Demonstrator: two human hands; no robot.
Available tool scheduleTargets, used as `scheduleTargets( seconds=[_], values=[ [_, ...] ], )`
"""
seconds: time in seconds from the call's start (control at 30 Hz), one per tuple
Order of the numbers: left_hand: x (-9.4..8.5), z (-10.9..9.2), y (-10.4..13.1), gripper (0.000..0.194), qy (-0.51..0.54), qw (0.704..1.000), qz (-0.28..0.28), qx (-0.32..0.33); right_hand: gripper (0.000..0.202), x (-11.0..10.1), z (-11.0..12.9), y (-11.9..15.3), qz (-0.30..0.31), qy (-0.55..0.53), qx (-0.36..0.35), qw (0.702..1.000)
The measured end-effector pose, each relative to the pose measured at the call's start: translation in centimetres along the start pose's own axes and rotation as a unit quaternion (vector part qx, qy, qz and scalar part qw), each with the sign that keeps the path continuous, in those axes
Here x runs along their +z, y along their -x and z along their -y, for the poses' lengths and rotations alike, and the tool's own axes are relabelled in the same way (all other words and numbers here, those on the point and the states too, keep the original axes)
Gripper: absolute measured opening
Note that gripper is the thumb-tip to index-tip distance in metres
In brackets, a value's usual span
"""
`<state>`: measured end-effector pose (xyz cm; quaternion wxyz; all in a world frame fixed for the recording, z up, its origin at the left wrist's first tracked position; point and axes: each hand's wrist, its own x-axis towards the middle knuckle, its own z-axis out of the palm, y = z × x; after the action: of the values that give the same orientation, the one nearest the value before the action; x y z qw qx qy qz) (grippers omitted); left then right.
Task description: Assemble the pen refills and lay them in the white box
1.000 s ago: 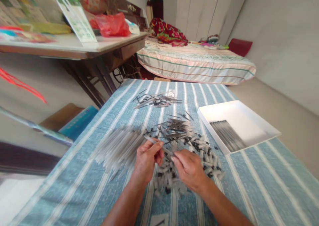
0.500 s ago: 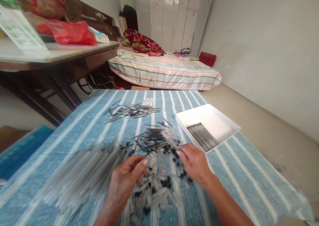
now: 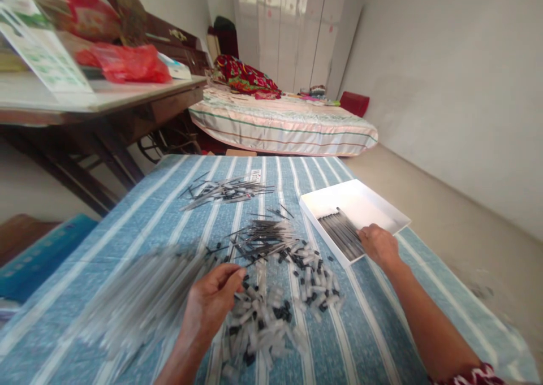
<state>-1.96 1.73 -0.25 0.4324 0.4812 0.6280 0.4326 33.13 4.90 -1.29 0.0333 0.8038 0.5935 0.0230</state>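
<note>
My right hand (image 3: 380,246) is at the near right side of a white open box (image 3: 382,198). Its fingers are closed on the near end of a slim grey pen (image 3: 348,222), which lies along a row of similar pens (image 3: 337,232) inside. Over the striped cloth, my left hand (image 3: 218,289) is closed, thumb against fingers; whatever it may hold is hidden. Just right of it lie loose clear and black caps (image 3: 267,328), with another heap of small clear and black pieces (image 3: 318,283) beyond. Long translucent tubes (image 3: 144,300) lie on its left.
Thin dark rods (image 3: 265,235) are heaped mid-table, and a second pile of rods (image 3: 229,191) lies farther back. A blue striped cloth (image 3: 373,328) covers the table. To the left stands a desk (image 3: 127,99) with a red plastic bag (image 3: 131,63); a bed (image 3: 280,122) is behind.
My right hand has moved right from above the small pieces to the box, bringing the pen into the row. My left hand has stayed nearly in place.
</note>
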Motion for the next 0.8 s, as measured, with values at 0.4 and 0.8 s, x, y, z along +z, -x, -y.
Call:
scheduleTargets(
  seconds=[0.4,0.8],
  values=[
    [-0.3,0.3,0.0,0.016,-0.009,1.0,0.01,0.01,0.037,-1.0,0.1,-0.1,0.059,0.054,0.004,0.997],
    [-2.9,1.3,-1.2,0.015,-0.05,0.994,-0.082,0.059,0.034,-0.3,0.5,2.6,-0.11,0.001,-0.04,0.993]
  ],
)
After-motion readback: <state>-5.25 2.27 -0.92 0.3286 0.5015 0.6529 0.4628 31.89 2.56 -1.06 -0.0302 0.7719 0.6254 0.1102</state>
